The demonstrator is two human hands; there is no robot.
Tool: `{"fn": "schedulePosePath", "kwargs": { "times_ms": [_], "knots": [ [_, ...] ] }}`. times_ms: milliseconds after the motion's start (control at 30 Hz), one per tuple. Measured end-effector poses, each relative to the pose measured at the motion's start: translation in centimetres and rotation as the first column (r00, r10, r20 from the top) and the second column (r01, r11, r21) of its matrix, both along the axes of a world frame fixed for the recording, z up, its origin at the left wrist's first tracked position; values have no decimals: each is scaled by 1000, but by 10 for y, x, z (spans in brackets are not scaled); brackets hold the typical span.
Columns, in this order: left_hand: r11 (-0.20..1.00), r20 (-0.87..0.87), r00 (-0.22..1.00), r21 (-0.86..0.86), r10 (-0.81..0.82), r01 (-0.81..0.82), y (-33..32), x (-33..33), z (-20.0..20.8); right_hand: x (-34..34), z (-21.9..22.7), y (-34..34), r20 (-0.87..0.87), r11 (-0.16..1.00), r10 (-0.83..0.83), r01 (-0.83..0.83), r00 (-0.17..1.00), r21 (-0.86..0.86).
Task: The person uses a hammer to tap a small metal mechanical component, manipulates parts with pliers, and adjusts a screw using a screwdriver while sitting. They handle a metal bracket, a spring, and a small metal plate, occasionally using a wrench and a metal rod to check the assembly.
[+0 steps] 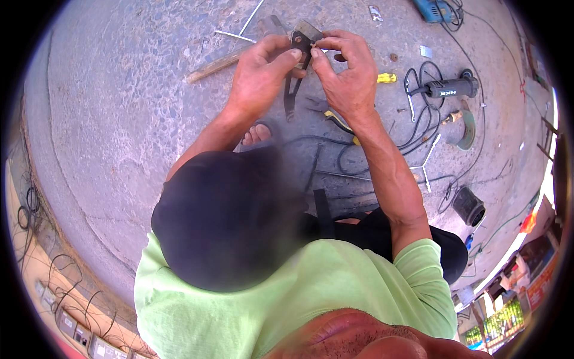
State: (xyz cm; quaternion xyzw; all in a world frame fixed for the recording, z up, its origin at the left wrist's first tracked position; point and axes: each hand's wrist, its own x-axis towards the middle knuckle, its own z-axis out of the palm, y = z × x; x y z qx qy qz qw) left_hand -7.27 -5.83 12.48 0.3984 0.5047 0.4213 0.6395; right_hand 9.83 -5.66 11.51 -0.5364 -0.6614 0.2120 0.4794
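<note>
My left hand [261,76] is closed around the upper part of a dark, flat metal lever or bracket [290,100], whose narrow end hangs down toward me. My right hand [350,73] meets it at the top, thumb and forefinger pinched together by a hole in the metal. Whatever sits between those fingertips is too small to make out. A brownish-grey metal piece [307,30] shows just behind the lever. Beneath my left hand, a wooden handle [214,67] lies on the ground. Yellow-and-black pliers [338,121] rest beside my right wrist.
A T-shaped metal wrench [235,36] lies far left of my hands. To the right are a yellow screwdriver handle [387,78], a dark grey corded power tool [452,88], coiled black cable, and a three-armed wrench [426,165]. Farther out stand a black cup [468,206] and blue power tool [434,11].
</note>
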Motion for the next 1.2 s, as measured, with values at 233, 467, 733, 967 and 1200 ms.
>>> {"fn": "schedulePosePath", "kwargs": {
  "times_ms": [233, 467, 733, 967, 1200],
  "knots": [
    [996, -96, 995, 84, 0, 8, -3, 3, 2, 0, -5, 3, 63, 996, -26, 21, 998, 89],
    [992, -159, 987, 128, 3, 18, -6, 6, -2, 0, -12, -2, 91, 996, -31, 39, 995, -84],
    [986, -192, 981, 169, 29, 4, -9, 9, -3, -9, -13, -4, -36, 958, -92, 79, 995, -276],
    [896, -468, 881, 419, 73, 149, -9, 9, -2, -7, -19, -4, -343, 920, -104, -41, 934, -390],
    [615, -409, 885, 763, 223, 198, -3, 2, -3, -1, -5, -3, -707, 862, -80, -308, 703, -403]
  ]
}}
